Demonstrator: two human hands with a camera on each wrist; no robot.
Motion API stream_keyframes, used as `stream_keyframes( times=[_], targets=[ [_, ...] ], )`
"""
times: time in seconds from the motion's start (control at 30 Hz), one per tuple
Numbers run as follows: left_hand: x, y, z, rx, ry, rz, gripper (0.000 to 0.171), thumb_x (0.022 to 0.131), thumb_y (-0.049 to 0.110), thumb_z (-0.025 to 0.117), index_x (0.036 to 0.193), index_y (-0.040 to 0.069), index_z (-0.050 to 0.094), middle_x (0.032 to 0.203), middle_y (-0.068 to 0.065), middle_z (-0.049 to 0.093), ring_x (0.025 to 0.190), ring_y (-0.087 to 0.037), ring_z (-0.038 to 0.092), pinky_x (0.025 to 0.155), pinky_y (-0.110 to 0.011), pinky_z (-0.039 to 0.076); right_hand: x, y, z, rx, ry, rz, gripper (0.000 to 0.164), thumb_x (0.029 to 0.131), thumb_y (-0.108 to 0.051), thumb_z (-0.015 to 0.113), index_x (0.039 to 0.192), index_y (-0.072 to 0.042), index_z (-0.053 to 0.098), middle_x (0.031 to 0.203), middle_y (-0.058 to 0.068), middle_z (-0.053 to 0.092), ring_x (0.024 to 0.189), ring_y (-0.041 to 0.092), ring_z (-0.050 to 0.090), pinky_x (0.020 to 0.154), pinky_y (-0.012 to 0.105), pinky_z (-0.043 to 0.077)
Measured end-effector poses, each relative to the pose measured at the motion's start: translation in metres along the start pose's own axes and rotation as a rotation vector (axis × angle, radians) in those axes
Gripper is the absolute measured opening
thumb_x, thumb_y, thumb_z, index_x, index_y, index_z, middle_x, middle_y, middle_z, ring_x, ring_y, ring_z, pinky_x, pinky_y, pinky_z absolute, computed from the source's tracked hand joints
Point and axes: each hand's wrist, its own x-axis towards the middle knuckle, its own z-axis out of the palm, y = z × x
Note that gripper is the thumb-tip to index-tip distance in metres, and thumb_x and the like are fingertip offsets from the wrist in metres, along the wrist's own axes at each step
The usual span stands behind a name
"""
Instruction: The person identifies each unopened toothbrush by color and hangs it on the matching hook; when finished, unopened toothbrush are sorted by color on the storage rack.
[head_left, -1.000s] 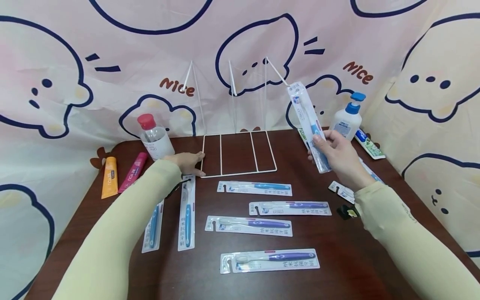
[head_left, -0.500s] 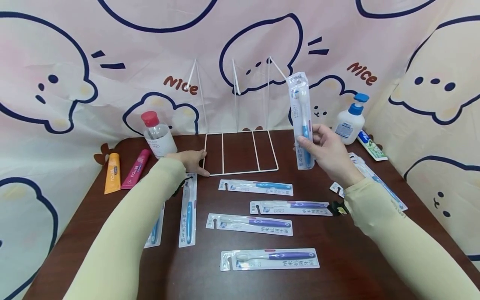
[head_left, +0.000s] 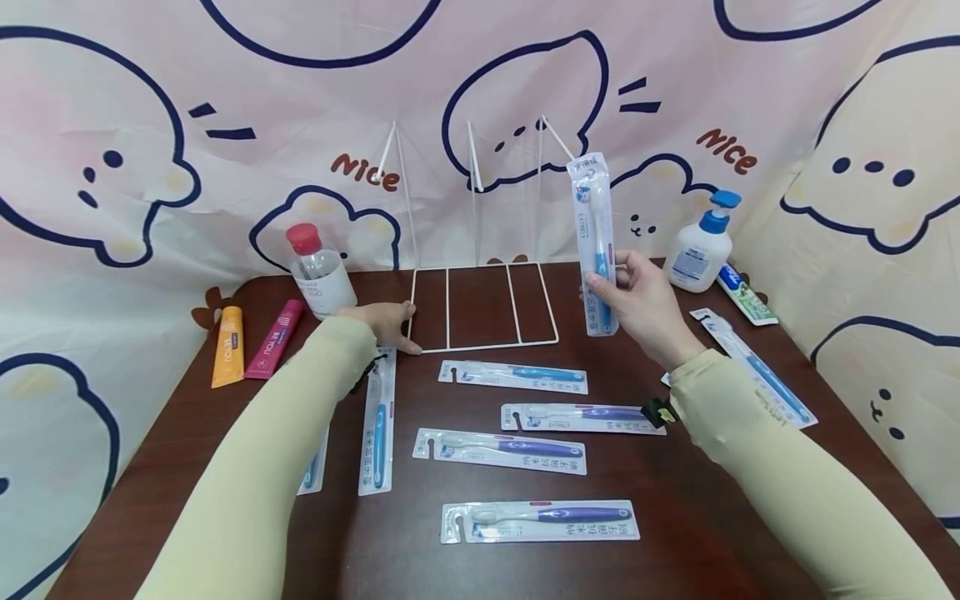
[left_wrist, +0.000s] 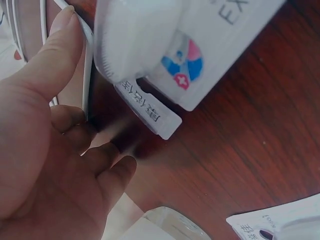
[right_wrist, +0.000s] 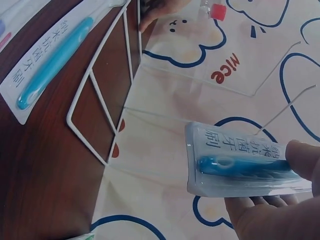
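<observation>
A white wire display rack [head_left: 487,347] stands at the back of the table, with three prongs sticking out from its tall back. My left hand [head_left: 381,323] rests at the rack's front left corner, thumb and fingers spread; in the left wrist view the thumb lies against the wire. My right hand [head_left: 647,298] holds a blue packaged toothbrush [head_left: 594,221] nearly upright between thumb and fingers. The package's top meets the tip of the rightmost prong [head_left: 558,139]; whether the prong passes through the hanging hole cannot be made out. In the right wrist view the package [right_wrist: 240,172] looks thick.
Several packaged toothbrushes, such as a purple one [head_left: 540,522], lie in front of the rack. Left stand a red-capped bottle [head_left: 324,279], an orange tube [head_left: 228,346] and a pink tube [head_left: 276,340]. Right are a pump bottle [head_left: 697,254], toothpaste [head_left: 746,296] and another toothbrush [head_left: 753,367].
My right hand has moved left, and the toothbrush package has turned from slanted to nearly upright, its top at the prong. My left hand stays at the rack's corner.
</observation>
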Motion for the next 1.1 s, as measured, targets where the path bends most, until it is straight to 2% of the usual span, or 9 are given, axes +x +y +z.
stream_keyframes(
  times=[0.3, 0.47, 0.67, 0.9, 1.1],
  targets=[
    [-0.004, 0.001, -0.003, 0.001, -0.007, 0.007, 0.102, 0.071, 0.058, 0.067, 0.146, 0.006, 0.02, 0.151, -0.014, 0.017, 0.136, -0.03, 0.02, 0.107, -0.047, 0.02, 0.021, 0.009, 0.005, -0.07, 0.007, 0.049, 0.05, 0.086, -0.035, 0.062, 0.128, -0.012, 0.046, 0.12, 0.01, 0.059, 0.106, 0.025, 0.056, 0.088, 0.056, 0.041],
    [-0.007, 0.001, -0.001, -0.024, -0.011, -0.012, 0.102, 0.071, 0.057, 0.067, 0.147, 0.007, 0.02, 0.151, -0.013, 0.016, 0.136, -0.029, 0.02, 0.107, -0.047, 0.02, 0.043, 0.013, 0.015, -0.061, 0.013, 0.058, 0.046, 0.087, -0.032, 0.062, 0.124, -0.01, 0.047, 0.118, 0.011, 0.06, 0.106, 0.024, 0.057, 0.088, 0.052, 0.043],
    [-0.01, 0.002, 0.0, -0.05, -0.014, -0.021, 0.1, 0.072, 0.054, 0.068, 0.147, 0.008, 0.02, 0.151, -0.013, 0.015, 0.136, -0.03, 0.019, 0.107, -0.048, 0.019, 0.073, 0.013, 0.025, -0.082, 0.028, 0.079, 0.043, 0.089, -0.03, 0.06, 0.124, -0.009, 0.045, 0.124, 0.013, 0.056, 0.108, 0.025, 0.056, 0.086, 0.052, 0.044],
    [-0.01, 0.002, 0.001, -0.021, -0.013, -0.034, 0.099, 0.073, 0.055, 0.067, 0.147, 0.009, 0.02, 0.151, -0.012, 0.015, 0.135, -0.029, 0.021, 0.106, -0.049, 0.02, 0.108, 0.013, 0.031, -0.086, 0.022, 0.087, 0.042, 0.091, -0.026, 0.058, 0.124, -0.006, 0.043, 0.127, 0.017, 0.053, 0.111, 0.028, 0.054, 0.087, 0.05, 0.045],
    [-0.013, 0.009, -0.002, 0.016, -0.004, -0.015, 0.097, 0.075, 0.054, 0.066, 0.147, 0.007, 0.019, 0.152, -0.012, 0.013, 0.136, -0.03, 0.017, 0.107, -0.047, 0.018, 0.133, 0.014, 0.027, -0.114, 0.019, 0.087, 0.041, 0.092, -0.023, 0.057, 0.124, -0.004, 0.041, 0.127, 0.018, 0.051, 0.111, 0.03, 0.053, 0.087, 0.048, 0.045]
  ],
)
